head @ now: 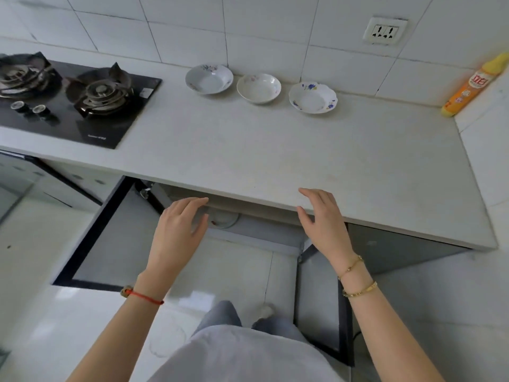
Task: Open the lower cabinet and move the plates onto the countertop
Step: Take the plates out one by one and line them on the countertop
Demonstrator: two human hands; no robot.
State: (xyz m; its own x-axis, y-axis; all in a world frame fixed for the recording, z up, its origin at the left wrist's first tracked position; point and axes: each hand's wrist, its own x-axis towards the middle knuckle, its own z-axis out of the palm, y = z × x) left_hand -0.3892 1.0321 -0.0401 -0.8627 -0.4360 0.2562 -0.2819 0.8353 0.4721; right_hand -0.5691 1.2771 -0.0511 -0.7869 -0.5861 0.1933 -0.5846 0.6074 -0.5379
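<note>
Three white floral ceramic plates (pixel 259 88) sit on the pale stone worktop (pixel 248 150); both dark-framed lower cabinet doors (pixel 91 238) stand open. Left hand (pixel 179 230) and right hand (pixel 322 219), fingers loose and empty, reach toward another plate (pixel 224 219) apparently left inside.

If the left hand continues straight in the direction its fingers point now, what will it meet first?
Probably the plate inside the open cabinet. The left hand is open, its fingers aimed under the countertop edge toward that plate. Depth is unclear, so it might brush the countertop edge first.
</note>
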